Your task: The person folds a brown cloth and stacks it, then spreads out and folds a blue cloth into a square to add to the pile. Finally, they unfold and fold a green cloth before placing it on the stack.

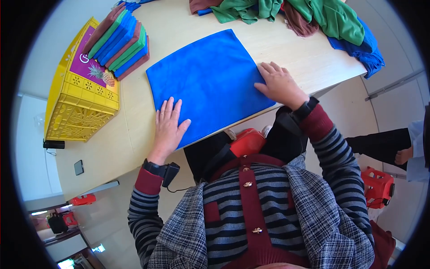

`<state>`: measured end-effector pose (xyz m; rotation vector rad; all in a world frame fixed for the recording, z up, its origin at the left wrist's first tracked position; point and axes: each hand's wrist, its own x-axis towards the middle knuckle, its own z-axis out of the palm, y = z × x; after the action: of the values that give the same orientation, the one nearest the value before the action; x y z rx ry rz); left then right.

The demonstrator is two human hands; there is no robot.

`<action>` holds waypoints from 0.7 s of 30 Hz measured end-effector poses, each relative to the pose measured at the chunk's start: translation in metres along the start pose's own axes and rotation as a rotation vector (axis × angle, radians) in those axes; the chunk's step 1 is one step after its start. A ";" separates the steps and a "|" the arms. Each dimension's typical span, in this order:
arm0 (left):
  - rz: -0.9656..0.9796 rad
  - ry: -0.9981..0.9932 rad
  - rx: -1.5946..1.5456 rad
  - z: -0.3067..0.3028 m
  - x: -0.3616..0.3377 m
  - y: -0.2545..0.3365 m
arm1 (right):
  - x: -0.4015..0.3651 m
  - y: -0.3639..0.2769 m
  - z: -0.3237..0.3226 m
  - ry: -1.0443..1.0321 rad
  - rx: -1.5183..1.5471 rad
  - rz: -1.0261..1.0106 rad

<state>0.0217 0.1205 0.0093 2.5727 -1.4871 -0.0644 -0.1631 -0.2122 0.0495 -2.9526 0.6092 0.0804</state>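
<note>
A blue cloth [206, 80] lies spread flat on the table, its near edge reaching the table's front edge. My left hand [168, 124] rests on its left side near the front, fingers stretched out. On the right side my right hand [278, 85] lies across the cloth's edge, fingers extended and partly on the tabletop. Neither hand grips anything.
A stack of folded cloths [118, 42] in blue, green and brown leans by a yellow crate [85, 96] at left. Rumpled green cloths [342, 22] and others lie at the back right. A phone [79, 167] is near the left edge. Another person's hand [403, 155] shows at far right.
</note>
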 end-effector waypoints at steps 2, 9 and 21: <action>0.014 0.054 -0.058 -0.005 0.013 -0.009 | 0.012 0.001 -0.011 -0.129 0.014 0.026; -0.015 0.207 -0.053 0.008 0.094 -0.032 | 0.106 -0.082 0.033 0.279 0.086 -0.198; -0.069 0.155 0.094 0.025 0.097 -0.045 | 0.121 -0.001 0.056 0.346 0.052 -0.020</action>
<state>0.1061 0.0556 -0.0180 2.6336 -1.3771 0.1969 -0.0529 -0.2511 -0.0148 -2.9400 0.6085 -0.4494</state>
